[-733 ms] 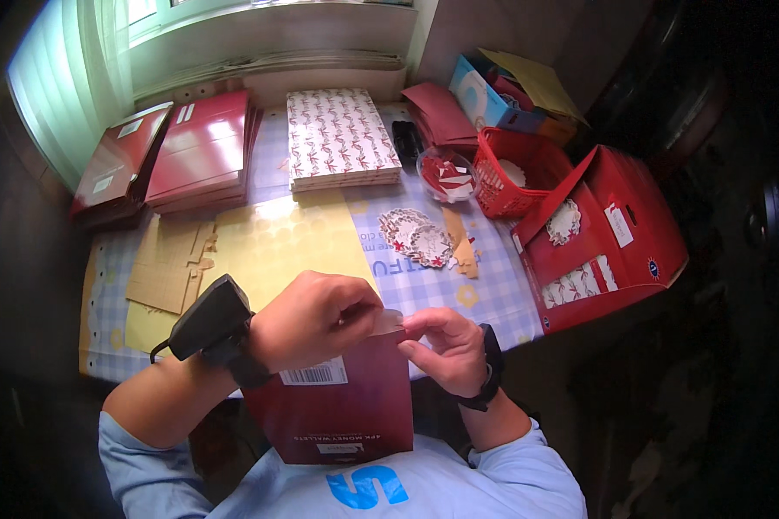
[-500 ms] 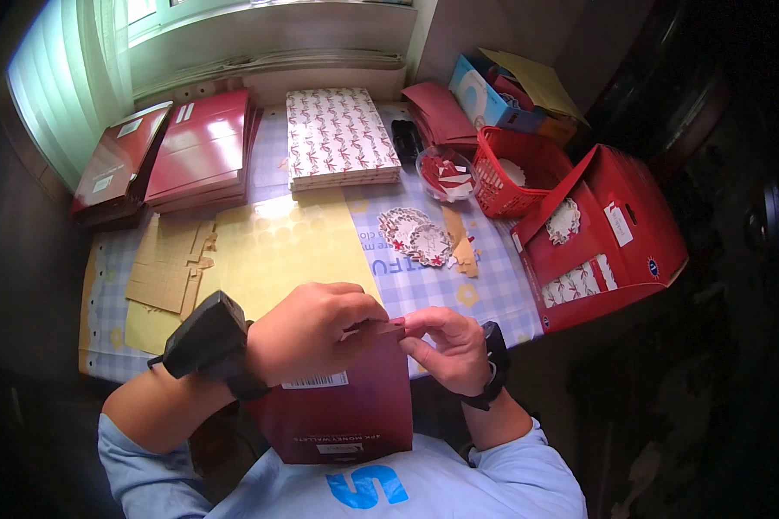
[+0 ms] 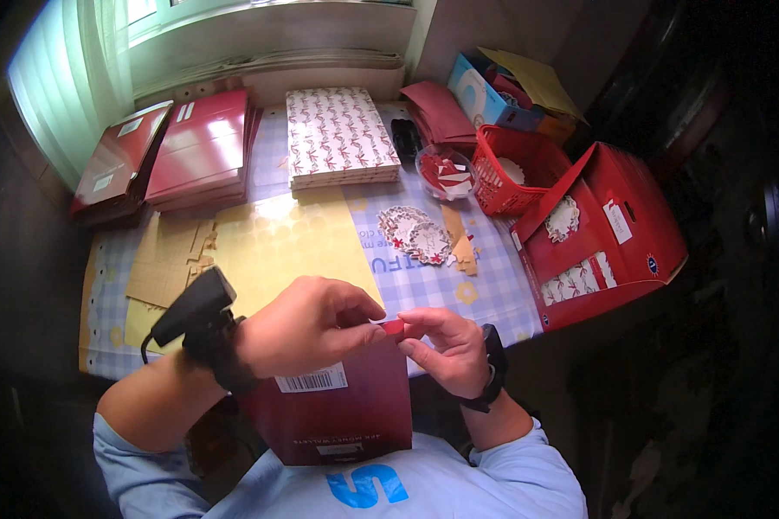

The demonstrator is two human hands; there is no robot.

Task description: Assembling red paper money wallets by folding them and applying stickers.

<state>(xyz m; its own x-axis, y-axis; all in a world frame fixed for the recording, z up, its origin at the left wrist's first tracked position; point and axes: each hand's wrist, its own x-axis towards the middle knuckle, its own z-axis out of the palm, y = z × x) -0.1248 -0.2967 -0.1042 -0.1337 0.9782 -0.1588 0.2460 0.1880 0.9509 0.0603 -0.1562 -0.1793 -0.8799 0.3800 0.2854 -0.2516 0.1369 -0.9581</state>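
Note:
Between my chest and the table edge stands a dark red cardboard sleeve, with a white barcode label on its near face. My left hand is closed at its top edge, thumb along the front and fingers curled behind. My right hand pinches the top right corner between thumb and fingertips. A small bright red flap sticks up between the two hands' fingertips. The inside of the sleeve is out of sight. Black devices are strapped to both my wrists.
Round lace-edged tags and tan card scraps lie beyond my hands. Farther back are a patterned stack, glossy red stacks, a tub of red pieces and a red basket. An upright red box stands right.
My left hand has shifted slightly left, its fingers loosening from the top edge. More of the barcode label shows, and the red flap is now visible where a brownish edge was.

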